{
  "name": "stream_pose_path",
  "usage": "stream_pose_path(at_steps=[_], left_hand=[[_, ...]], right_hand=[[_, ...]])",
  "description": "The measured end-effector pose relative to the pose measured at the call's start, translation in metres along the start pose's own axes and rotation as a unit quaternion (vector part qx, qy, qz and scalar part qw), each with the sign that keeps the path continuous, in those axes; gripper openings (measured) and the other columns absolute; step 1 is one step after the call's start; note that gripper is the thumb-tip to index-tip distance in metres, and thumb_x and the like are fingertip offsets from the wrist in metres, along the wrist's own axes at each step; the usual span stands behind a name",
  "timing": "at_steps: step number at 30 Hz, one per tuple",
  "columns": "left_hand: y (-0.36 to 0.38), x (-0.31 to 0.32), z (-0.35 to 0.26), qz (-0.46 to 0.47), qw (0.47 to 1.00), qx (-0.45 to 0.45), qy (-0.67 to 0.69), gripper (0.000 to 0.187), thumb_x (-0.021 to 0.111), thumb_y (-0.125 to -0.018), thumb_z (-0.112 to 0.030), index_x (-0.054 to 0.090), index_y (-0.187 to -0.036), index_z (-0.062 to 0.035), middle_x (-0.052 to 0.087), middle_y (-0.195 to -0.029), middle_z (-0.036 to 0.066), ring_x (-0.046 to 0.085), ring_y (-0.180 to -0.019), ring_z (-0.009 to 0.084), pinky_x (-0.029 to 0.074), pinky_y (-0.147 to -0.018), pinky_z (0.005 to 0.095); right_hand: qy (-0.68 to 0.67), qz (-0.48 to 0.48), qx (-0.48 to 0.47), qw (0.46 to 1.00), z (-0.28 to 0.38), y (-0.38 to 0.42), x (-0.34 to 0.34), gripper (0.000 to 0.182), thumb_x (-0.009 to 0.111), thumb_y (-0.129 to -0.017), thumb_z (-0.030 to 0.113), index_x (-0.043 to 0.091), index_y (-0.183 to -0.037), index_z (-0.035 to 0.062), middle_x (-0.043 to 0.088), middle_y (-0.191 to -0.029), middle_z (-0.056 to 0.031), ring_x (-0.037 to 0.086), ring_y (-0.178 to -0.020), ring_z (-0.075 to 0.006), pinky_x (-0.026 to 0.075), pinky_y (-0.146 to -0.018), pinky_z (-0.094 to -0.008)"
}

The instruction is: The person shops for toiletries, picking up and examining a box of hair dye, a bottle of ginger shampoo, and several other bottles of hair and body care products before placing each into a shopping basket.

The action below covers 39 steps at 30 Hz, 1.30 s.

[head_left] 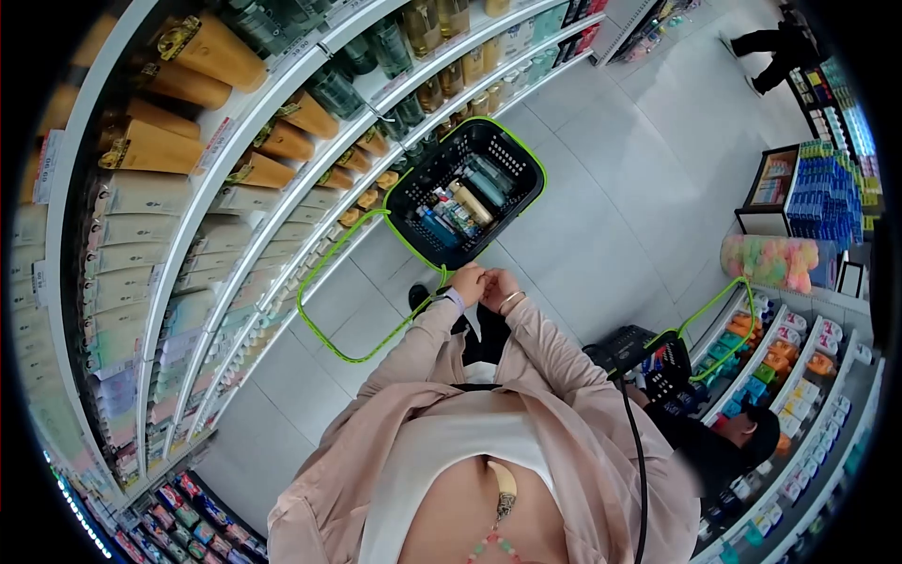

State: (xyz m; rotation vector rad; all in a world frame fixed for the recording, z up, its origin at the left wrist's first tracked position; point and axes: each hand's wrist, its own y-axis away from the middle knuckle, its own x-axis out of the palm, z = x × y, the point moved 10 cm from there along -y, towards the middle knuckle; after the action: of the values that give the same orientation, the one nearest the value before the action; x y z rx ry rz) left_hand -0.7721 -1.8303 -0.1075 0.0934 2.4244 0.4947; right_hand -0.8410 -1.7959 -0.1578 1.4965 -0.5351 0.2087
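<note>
While both hands meet just beside the basket (528, 209)'s near rim, the left hand (466, 281) is at the left and the right hand (498, 288) touches it at the fingers. Each grip has its fingers bent; whether either grip is closed on the basket, I cannot tell. The watch (441, 293) is on the left wrist and the bracelet (512, 300) on the right.

Inside the black basket lie a cream bottle (472, 203), a blue bottle (438, 227) and clear bottles (489, 179), with small packs (453, 211) between the blue and cream ones. The green handle (324, 344) swings out from the rim to the left.

Along the left, the shelf (178, 282) bears orange tubes (211, 54) and pale pouches (141, 194). At the right, a person (719, 437) in a dark cap is near a second black basket (665, 368) and the right shelf (787, 376). Another person (778, 45) in dark trousers is well apart, beyond the bare floor (615, 169).
</note>
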Motion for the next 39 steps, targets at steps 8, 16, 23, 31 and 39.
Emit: stream_pose_path(at_steps=[8, 16, 23, 31, 39], left_hand=[[-0.022, 0.006, 0.001, -0.017, 0.999, -0.034, 0.031, 0.018, 0.047, -0.076, -0.015, 0.057, -0.085, -0.0031, 0.054, -0.086, 0.014, 0.053, -0.079, 0.031, 0.043, -0.068, 0.0355], [-0.086, 0.021, 0.007, -0.005, 0.992, -0.028, 0.124, 0.016, 0.049, -0.075, -0.012, 0.059, -0.085, -0.0037, 0.057, -0.082, 0.013, 0.054, -0.08, 0.0297, 0.043, -0.07, 0.0346], [-0.173, 0.035, 0.064, 0.057, 0.992, -0.079, 0.084, 0.017, 0.048, -0.075, -0.01, 0.059, -0.087, -0.0061, 0.057, -0.084, 0.013, 0.054, -0.082, 0.0301, 0.043, -0.073, 0.0353], [-0.268, 0.081, 0.204, 0.14, 0.941, -0.173, 0.254, 0.023, 0.046, -0.077, -0.005, 0.056, -0.097, -0.0005, 0.059, -0.093, 0.011, 0.055, -0.086, 0.0183, 0.042, -0.077, 0.0265], [-0.296, 0.133, 0.407, -0.034, 0.918, -0.347, 0.188, 0.05, 0.059, -0.075, -0.024, 0.042, -0.112, 0.0041, 0.056, -0.092, 0.013, 0.054, -0.075, 0.0166, 0.044, -0.068, 0.0261]], right_hand=[[-0.038, 0.067, 0.058, 0.995, 0.018, -0.013, -0.003, 0.014, 0.045, -0.069, 0.019, 0.052, -0.063, 0.0082, 0.054, -0.062, -0.0042, 0.05, -0.059, -0.0162, 0.041, -0.06, -0.0261], [-0.066, -0.029, 0.069, 0.995, 0.072, -0.033, -0.023, 0.013, 0.048, -0.07, 0.019, 0.051, -0.068, 0.0064, 0.051, -0.062, -0.002, 0.049, -0.06, -0.0166, 0.039, -0.056, -0.0264], [-0.081, 0.029, 0.024, 0.996, 0.127, -0.11, 0.004, 0.017, 0.039, -0.079, 0.018, 0.052, -0.082, 0.0079, 0.056, -0.078, -0.0036, 0.053, -0.079, -0.0171, 0.04, -0.071, -0.0266], [-0.124, -0.015, 0.025, 0.992, 0.146, -0.277, -0.024, 0.019, 0.042, -0.083, 0.021, 0.049, -0.089, 0.0047, 0.055, -0.081, -0.007, 0.054, -0.075, -0.0197, 0.045, -0.07, -0.0279], [0.1, -0.296, 0.114, 0.943, 0.168, -0.407, -0.129, 0.04, 0.046, -0.079, 0.032, 0.04, -0.112, 0.0092, 0.043, -0.109, -0.0123, 0.039, -0.106, -0.0255, 0.034, -0.087, -0.0448]])
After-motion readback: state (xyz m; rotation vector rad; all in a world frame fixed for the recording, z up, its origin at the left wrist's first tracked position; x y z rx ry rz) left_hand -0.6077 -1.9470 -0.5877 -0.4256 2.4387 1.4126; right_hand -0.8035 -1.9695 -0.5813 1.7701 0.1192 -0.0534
